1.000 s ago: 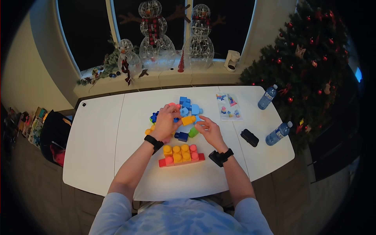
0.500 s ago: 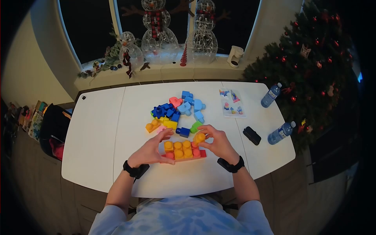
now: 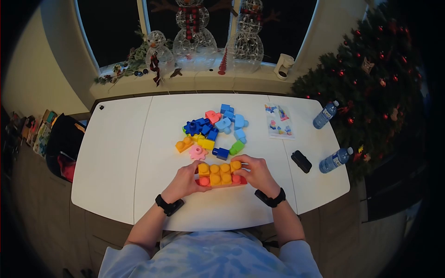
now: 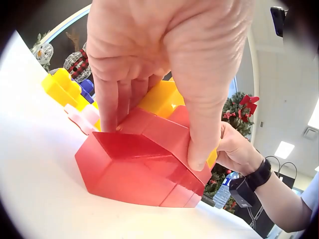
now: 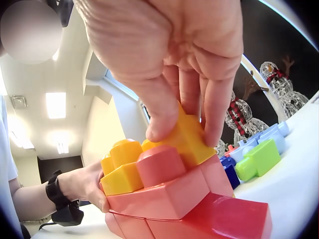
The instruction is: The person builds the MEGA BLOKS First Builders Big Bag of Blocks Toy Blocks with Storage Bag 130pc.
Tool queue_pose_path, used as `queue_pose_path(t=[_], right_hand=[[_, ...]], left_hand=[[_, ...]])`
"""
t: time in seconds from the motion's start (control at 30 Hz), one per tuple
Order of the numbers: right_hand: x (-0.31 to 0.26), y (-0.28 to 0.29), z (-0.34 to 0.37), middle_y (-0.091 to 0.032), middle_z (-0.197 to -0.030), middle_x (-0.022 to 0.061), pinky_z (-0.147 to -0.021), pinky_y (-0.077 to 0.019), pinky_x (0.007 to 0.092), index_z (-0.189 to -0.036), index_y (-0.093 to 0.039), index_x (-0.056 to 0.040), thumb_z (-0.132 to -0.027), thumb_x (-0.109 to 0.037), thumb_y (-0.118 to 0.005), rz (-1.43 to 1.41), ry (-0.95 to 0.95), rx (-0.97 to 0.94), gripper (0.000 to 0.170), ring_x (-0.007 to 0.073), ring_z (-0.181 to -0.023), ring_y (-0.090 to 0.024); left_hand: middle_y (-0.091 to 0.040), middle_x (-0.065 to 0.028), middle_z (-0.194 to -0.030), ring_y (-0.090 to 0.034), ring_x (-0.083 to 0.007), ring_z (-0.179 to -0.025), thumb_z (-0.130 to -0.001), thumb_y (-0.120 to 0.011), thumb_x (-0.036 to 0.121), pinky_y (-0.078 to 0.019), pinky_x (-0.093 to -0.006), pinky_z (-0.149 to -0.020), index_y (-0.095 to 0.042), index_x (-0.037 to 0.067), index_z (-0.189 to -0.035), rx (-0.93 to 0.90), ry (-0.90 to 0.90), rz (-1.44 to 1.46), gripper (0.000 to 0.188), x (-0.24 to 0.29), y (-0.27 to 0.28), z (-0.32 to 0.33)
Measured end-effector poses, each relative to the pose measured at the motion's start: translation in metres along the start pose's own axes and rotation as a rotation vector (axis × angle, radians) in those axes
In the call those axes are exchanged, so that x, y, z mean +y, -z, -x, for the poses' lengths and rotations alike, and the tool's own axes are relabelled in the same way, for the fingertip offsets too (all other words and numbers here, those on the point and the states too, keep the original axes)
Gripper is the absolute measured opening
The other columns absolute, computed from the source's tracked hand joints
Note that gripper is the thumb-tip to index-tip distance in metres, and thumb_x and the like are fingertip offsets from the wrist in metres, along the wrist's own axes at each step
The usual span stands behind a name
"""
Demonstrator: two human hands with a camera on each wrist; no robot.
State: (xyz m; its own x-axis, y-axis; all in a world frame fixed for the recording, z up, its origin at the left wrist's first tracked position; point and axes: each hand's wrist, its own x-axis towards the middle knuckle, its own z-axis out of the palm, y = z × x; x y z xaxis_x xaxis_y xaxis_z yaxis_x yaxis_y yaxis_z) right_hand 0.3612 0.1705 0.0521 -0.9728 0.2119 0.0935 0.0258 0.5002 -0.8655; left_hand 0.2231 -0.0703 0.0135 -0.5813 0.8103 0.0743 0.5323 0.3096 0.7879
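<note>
Left hand [image 4: 164,55] grips red block structure [image 4: 134,174] standing on white table [image 4: 45,179]; thumb right, fingers left. Yellow block [image 4: 162,97] visible beneath palm. Right hand [image 4: 237,149], black-strapped at wrist, beyond at right. Loose yellow block [image 4: 62,88], far left.

The white table [image 3: 106,162] has bright blocks [image 3: 205,144] around its middle, two water bottles [image 3: 335,160] by the right edge, and a picture sheet [image 3: 280,121] near the far edge.

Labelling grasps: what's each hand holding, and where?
Left hand grips the toy-block assembly by its left end; right hand pinches its far-right orange block by opposite sides.
</note>
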Motion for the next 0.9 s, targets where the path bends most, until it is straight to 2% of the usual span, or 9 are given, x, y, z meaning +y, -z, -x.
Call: queue_pose_path(t=[0.17, 0.23, 0.37, 0.43, 0.47, 0.57, 0.63, 0.77, 0.9], right_hand=[[-0.002, -0.002, 0.001, -0.076, -0.109, 0.0174, -0.094, -0.062, 0.0374, -0.119, -0.068, 0.0003, -0.088, 0.006, -0.069, -0.009, 0.039, 0.028, 0.032, 0.0305, -0.103, -0.076], [-0.001, -0.003, 0.001, -0.076, -0.109, 0.0174, -0.094, -0.0619, 0.0375, -0.119, -0.068, 0.0004, -0.088, 0.006, -0.07, -0.003, 0.04, 0.029, 0.032, 0.0308, -0.103, -0.076], [-0.002, -0.003, 0.002, -0.075, -0.111, 0.0178, -0.094, -0.0619, 0.0378, -0.121, -0.066, 0.0002, -0.088, 0.003, -0.072, 0.003, 0.05, 0.031, 0.033, 0.0315, -0.102, -0.076], [-0.001, -0.004, 0.003, -0.075, -0.111, 0.0181, -0.093, -0.0619, 0.0379, -0.122, -0.065, -0.0003, -0.089, 0.002, -0.072, 0.001, 0.077, 0.037, 0.034, 0.0321, -0.103, -0.075], [0.001, -0.004, 0.005, -0.075, -0.112, 0.0184, -0.091, -0.0618, 0.0381, -0.123, -0.064, -0.0008, -0.09, 0.001, -0.072, 0.001, 0.091, 0.041, 0.035, 0.0327, -0.103, -0.075], [0.004, -0.006, 0.004, -0.075, -0.111, 0.019, -0.087, -0.0613, 0.0385, -0.124, -0.064, -0.0022, -0.091, 0.001, -0.071, -0.008, 0.075, 0.03, 0.034, 0.0331, -0.105, -0.075], [0.005, -0.01, 0.005, -0.075, -0.112, 0.0191, -0.087, -0.0607, 0.0389, -0.124, -0.064, -0.0027, -0.091, 0.0, -0.071, 0.002, 0.083, 0.025, 0.034, 0.0341, -0.104, -0.074], [0.008, -0.011, 0.003, -0.075, -0.111, 0.0189, -0.088, -0.0592, 0.0407, -0.123, -0.064, -0.0038, -0.09, -0.003, -0.073, 0.047, 0.133, 0.051, 0.034, 0.0371, -0.1, -0.074], [0.002, -0.008, 0.005, -0.073, -0.119, 0.0186, -0.093, -0.0573, 0.0418, -0.127, -0.064, -0.005, -0.09, -0.006, -0.075, 0.067, 0.101, 0.025, 0.039, 0.0388, -0.107, -0.071]], left_hand=[[-0.073, -0.0261, -0.11, -0.072, -0.0416, -0.106, -0.066, -0.096, 0.027, -0.058, -0.0443, -0.092, -0.057, 0.0, -0.131, 0.008, 0.006, -0.022, 0.081, -0.002, -0.003, 0.0], [-0.074, -0.0209, -0.111, -0.074, -0.0346, -0.106, -0.065, -0.098, 0.027, -0.0578, -0.0395, -0.096, -0.058, -0.001, -0.131, 0.017, 0.006, -0.029, 0.082, -0.004, -0.004, 0.0], [-0.074, -0.0185, -0.115, -0.073, -0.033, -0.108, -0.068, -0.097, 0.025, -0.0574, -0.0382, -0.097, -0.057, 0.001, -0.134, -0.038, 0.064, -0.04, 0.081, 0.0, 0.008, 0.002], [-0.073, -0.015, -0.118, -0.072, -0.0308, -0.11, -0.074, -0.094, 0.024, -0.0576, -0.0373, -0.097, -0.058, 0.004, -0.137, -0.074, -0.168, 0.166, 0.076, -0.004, 0.031, 0.002], [-0.073, -0.015, -0.118, -0.072, -0.0308, -0.11, -0.074, -0.094, 0.024, -0.0576, -0.0373, -0.097, -0.058, 0.004, -0.137, -0.076, -0.17, 0.165, 0.076, -0.015, 0.042, -0.002], [-0.072, -0.0136, -0.123, -0.071, -0.0295, -0.108, -0.076, -0.093, 0.022, -0.059, -0.0377, -0.091, -0.063, 0.006, -0.134, 0.099, 0.012, 0.28, 0.067, -0.051, 0.059, -0.029], [-0.076, -0.0117, -0.115, -0.073, -0.0272, -0.098, -0.077, -0.091, 0.02, -0.0598, -0.0377, -0.086, -0.071, 0.006, -0.123, 0.359, 0.07, -0.251, 0.052, -0.062, 0.061, -0.045], [-0.079, -0.008, -0.093, -0.074, -0.0249, -0.085, -0.081, -0.085, 0.014, -0.06, -0.0374, -0.082, -0.076, 0.005, -0.114, 0.376, 0.146, -0.349, 0.035, -0.073, 0.051, -0.058], [-0.078, -0.0123, -0.099, -0.074, -0.0263, -0.086, -0.08, -0.084, 0.01, -0.0599, -0.0373, -0.084, -0.074, 0.004, -0.118, 0.428, 0.126, -0.151, 0.039, -0.036, 0.056, -0.047]])
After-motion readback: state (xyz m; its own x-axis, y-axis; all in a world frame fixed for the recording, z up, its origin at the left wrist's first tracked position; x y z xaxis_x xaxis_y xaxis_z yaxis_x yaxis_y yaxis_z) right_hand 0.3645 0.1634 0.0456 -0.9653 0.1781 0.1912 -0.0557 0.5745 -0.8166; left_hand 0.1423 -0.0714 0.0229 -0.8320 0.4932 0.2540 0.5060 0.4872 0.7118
